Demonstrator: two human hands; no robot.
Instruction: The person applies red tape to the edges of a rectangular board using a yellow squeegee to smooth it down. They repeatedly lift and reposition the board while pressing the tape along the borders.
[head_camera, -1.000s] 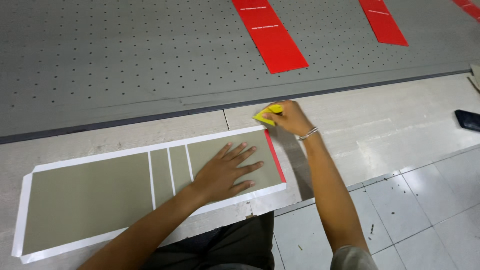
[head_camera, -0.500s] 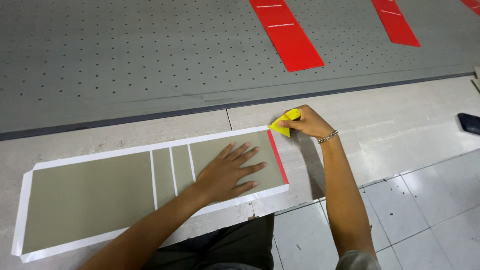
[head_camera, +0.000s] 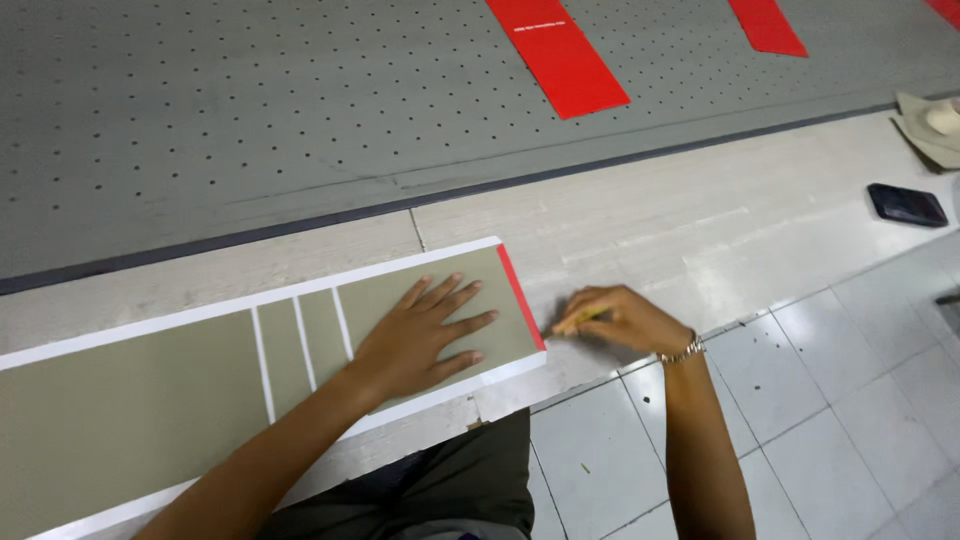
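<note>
Head view, looking down at a tiled floor. A long olive sheet (head_camera: 150, 410) with white borders and white stripes is laid flat on the floor, with a red strip (head_camera: 521, 297) along its right end. The left hand (head_camera: 420, 335) is pressed flat on the sheet near that end, fingers spread open, nothing gripped. The right hand (head_camera: 625, 320) is set on the floor just beside the red strip, fingers closed around a small yellow tool (head_camera: 575, 322) whose tip is pointed at the sheet's lower right corner. A bracelet (head_camera: 685, 352) is worn on the right wrist. Beyond the sheet, a grey perforated mat (head_camera: 250, 110) is spread, with two red panels (head_camera: 557, 55) lying on it. A dark phone (head_camera: 907, 205) is seen on the floor at the far right, well apart from the hands.
</note>
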